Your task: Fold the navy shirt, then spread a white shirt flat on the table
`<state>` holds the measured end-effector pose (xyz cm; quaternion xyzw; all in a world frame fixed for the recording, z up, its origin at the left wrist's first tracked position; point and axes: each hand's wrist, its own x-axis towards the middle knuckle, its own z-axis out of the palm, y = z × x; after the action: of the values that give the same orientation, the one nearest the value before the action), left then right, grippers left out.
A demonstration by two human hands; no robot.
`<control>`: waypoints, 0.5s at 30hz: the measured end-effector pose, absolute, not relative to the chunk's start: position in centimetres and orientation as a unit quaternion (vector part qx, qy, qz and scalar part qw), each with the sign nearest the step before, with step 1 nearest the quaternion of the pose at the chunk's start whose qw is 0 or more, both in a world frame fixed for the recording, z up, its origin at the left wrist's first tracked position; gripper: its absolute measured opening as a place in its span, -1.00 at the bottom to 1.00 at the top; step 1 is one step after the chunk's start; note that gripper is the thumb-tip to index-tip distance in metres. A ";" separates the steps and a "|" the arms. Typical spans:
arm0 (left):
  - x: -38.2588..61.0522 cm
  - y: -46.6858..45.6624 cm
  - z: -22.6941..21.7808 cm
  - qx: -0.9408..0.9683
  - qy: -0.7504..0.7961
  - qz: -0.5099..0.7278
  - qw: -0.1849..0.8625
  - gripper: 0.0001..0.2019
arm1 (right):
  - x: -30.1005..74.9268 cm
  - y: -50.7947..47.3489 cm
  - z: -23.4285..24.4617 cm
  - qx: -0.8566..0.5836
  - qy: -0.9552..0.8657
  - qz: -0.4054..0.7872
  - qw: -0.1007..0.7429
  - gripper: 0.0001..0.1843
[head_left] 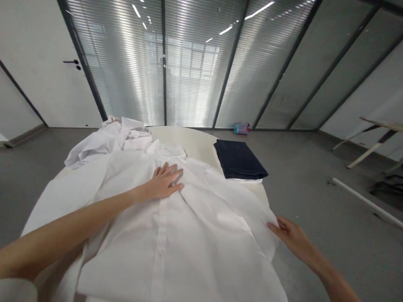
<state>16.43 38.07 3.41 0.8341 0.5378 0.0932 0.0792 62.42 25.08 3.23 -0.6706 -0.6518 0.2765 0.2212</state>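
Observation:
A white button-front shirt [167,240] lies spread over a round white table [185,139], its placket running toward me. My left hand [165,181] rests flat on the shirt near the collar area, fingers apart. My right hand [294,238] is at the shirt's right edge, its fingertips touching the white cloth without a visible grip. At the far left of the table sits a crumpled white garment [110,142]. A folded dark navy cloth [238,159] lies at the far right, nearer my right hand than my left.
Beyond the table stand a glass partition with blinds [194,63] and a white door with a black handle [71,61]. A small blue-and-red object [241,128] lies on the grey floor. A white pole [373,206], a trestle table [385,141] and a black chair base [395,185] are at right.

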 end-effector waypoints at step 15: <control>15.1 35.0 2.9 0.860 0.501 0.077 0.064 -0.37 | 59.2 41.3 11.3 -0.792 -0.585 0.047 0.168 -0.09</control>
<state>15.07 34.99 2.93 0.8598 0.5008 0.0769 0.0639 59.25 41.31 11.32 -0.7921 -0.5849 0.0472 0.1682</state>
